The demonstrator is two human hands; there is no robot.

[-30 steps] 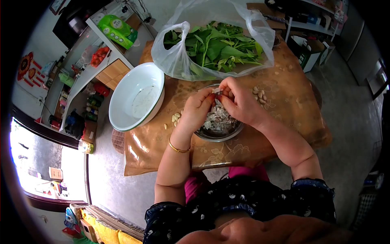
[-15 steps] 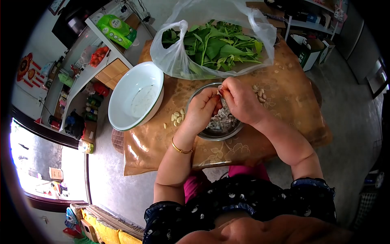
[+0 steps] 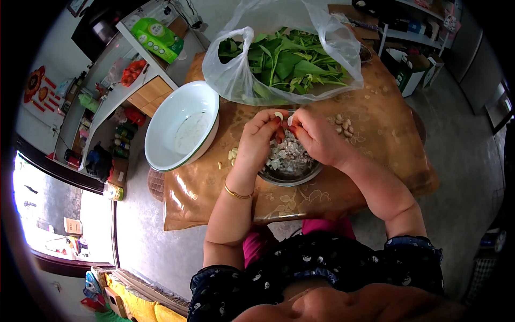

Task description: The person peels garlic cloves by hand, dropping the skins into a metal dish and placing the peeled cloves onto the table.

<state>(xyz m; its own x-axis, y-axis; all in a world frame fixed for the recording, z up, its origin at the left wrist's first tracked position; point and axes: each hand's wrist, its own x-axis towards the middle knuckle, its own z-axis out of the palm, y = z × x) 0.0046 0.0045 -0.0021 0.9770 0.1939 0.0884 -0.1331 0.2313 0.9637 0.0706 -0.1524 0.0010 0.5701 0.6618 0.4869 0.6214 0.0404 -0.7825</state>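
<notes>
Both hands are over a metal bowl (image 3: 289,183) that holds a heap of papery garlic skins (image 3: 291,156). My left hand (image 3: 256,137) pinches a pale garlic clove (image 3: 278,115) between thumb and finger. Close beside it, my right hand (image 3: 316,135) is closed in a pinch on a whitish flake of garlic skin (image 3: 290,121). Peeled cloves (image 3: 233,154) lie on the table left of the bowl, partly hidden by my left wrist. Several unpeeled cloves (image 3: 344,125) rest to the right, beyond my right hand.
A white enamel basin (image 3: 155,134) sits at the table's left side. Behind the metal bowl, an open clear plastic bag (image 3: 230,88) holds leafy greens (image 3: 289,59). A patterned brown cover (image 3: 214,201) lies over the table. Shelves with household goods (image 3: 155,40) stand at the left.
My hands have drawn slightly apart, and a pale clove now shows in my left fingertips. My left hand has shifted a little up, covering more of the peeled cloves.
</notes>
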